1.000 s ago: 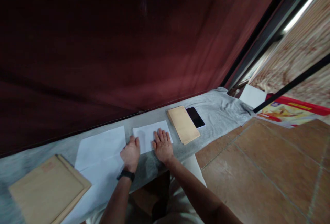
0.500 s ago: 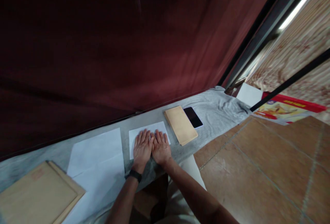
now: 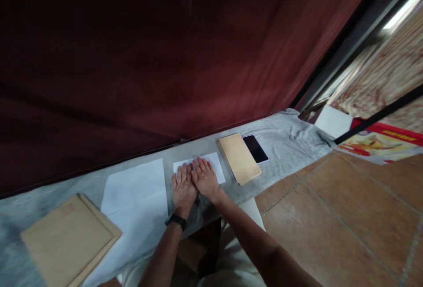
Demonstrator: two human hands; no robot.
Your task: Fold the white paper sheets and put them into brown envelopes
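Observation:
A white sheet of paper (image 3: 216,165), apparently folded, lies flat on the grey cloth in front of me. My left hand (image 3: 184,190) presses down on its left part, palm down, fingers stretched out. Flat beside it, my right hand (image 3: 205,179) rests on the paper's middle, its fingers extended and its thumb side against the left hand. Both hands hide much of the paper's lower edge. To the right is a stack of small tan envelopes (image 3: 241,157). Larger white sheets (image 3: 137,194) lie to the left, partly under a pile of big brown envelopes (image 3: 71,238).
A dark-screened phone or tablet (image 3: 256,149) lies beside the small envelopes. Grey cloth (image 3: 291,135) covers the narrow bench, with a dark red panel (image 3: 185,80) behind it. A red and yellow printed box (image 3: 380,141) and a black bar (image 3: 380,115) are at right, above floor tiles (image 3: 330,216).
My right hand has shifted slightly up over the paper relative to the left hand. Less of the paper's left side shows. The whole view has moved, placing the bench items further right.

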